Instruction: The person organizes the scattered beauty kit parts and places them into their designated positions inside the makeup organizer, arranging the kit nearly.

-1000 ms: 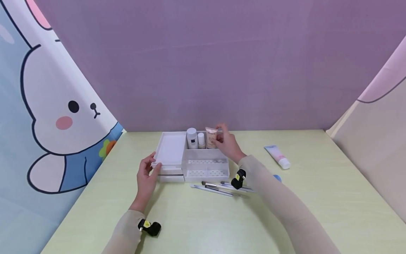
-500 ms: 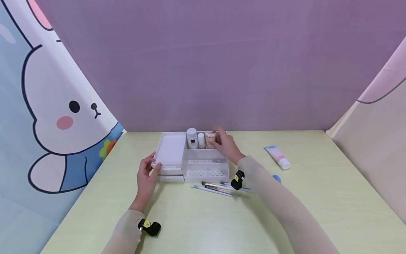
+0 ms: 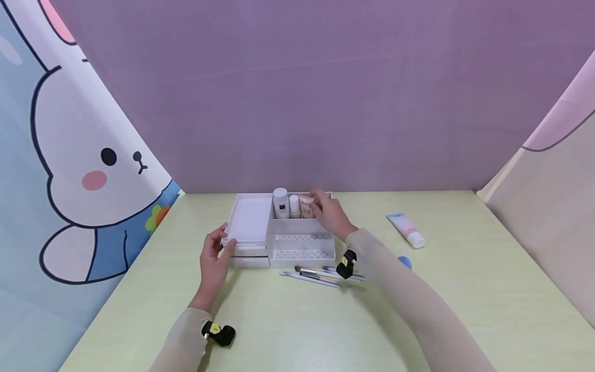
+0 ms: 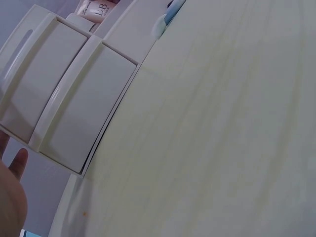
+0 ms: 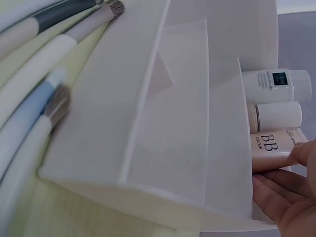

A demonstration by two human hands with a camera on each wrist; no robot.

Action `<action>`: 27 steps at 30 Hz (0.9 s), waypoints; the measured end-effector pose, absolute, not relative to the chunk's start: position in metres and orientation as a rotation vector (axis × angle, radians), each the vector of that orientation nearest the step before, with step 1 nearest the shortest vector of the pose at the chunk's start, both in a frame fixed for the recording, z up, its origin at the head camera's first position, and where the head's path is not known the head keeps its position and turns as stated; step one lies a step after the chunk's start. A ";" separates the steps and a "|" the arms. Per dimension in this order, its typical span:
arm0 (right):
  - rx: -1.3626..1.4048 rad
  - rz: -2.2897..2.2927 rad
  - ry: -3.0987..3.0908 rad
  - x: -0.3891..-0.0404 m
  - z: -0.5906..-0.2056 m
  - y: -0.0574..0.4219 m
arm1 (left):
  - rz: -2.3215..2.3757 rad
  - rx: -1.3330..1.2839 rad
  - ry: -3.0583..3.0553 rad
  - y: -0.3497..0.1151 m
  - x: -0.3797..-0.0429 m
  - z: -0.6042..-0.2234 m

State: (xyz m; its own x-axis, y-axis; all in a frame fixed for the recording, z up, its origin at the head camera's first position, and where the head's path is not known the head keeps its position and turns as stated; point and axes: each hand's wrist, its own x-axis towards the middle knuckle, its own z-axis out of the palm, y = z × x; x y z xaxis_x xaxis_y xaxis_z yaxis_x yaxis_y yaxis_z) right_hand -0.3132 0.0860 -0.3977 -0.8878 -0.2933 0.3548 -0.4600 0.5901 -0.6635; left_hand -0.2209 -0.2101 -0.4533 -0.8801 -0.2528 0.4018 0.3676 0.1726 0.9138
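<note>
A white makeup organizer [image 3: 249,219] with drawers on its left half stands at the back of the table. My left hand [image 3: 215,263] holds its front left corner, thumb at the front edge and fingers along the side. My right hand [image 3: 332,213] pinches a pink-beige BB cream tube [image 5: 271,150] in the rear compartment, the tube leaning slightly left. Beside it stand a small white-capped bottle [image 3: 295,205] and a larger white bottle [image 3: 281,203]. In the right wrist view the thumb lies on the tube's upper end, with other fingers beneath, inside the compartment.
Several makeup brushes [image 3: 321,276] lie on the table before the organizer. To the right are a white and pink tube [image 3: 406,230] and a blue round thing [image 3: 405,262], partly behind the right sleeve. A purple backdrop [image 3: 297,103] rises behind the table.
The BB cream tube has sunk lower into the rear compartment and now tilts left, with my right hand moving slightly down and left along with it. My left hand stays put.
</note>
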 end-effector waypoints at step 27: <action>0.478 1.308 -2.606 -0.317 -0.373 0.100 | -1.738 -0.129 -1.968 -0.209 -0.221 -0.454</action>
